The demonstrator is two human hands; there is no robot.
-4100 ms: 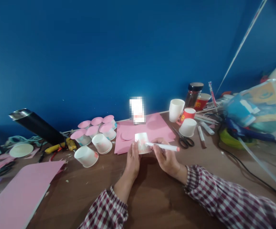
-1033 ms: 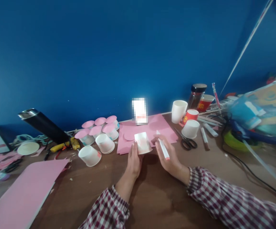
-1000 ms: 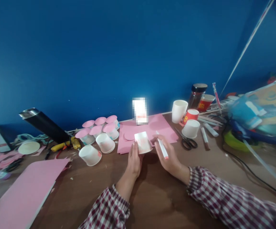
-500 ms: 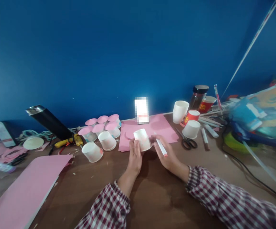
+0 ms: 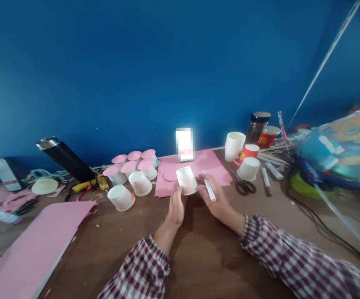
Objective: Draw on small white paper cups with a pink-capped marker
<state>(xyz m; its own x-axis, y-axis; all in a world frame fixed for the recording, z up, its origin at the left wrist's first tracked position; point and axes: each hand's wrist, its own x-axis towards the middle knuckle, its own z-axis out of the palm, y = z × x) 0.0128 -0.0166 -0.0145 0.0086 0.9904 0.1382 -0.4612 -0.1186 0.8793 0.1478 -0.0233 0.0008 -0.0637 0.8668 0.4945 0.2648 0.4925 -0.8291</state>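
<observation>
My left hand (image 5: 177, 206) is closed on a white paper cup (image 5: 186, 181), which is bottom up and slightly tilted, with faint pink marks on its side. In my right hand (image 5: 215, 198) lies a white marker (image 5: 210, 190) with a red end, and the fingers of this hand come close to the cup's right side. Behind the cup lie pink paper sheets (image 5: 205, 164) and a bright, blurred-out phone-like screen (image 5: 185, 143). To the left stand two upside-down white cups (image 5: 121, 198) and several cups with pink paper tops (image 5: 128, 167).
Scissors (image 5: 245, 187), loose markers (image 5: 266, 181), more paper cups (image 5: 235, 146) and a dark-lidded jar (image 5: 259, 126) stand at right, beside a glue gun (image 5: 312, 172). A black flask (image 5: 66, 159), yellow-handled pliers (image 5: 88, 184) and a large pink sheet (image 5: 40, 245) are at left.
The cup has shifted and turned slightly in my left hand. My right hand has barely moved, still with the marker.
</observation>
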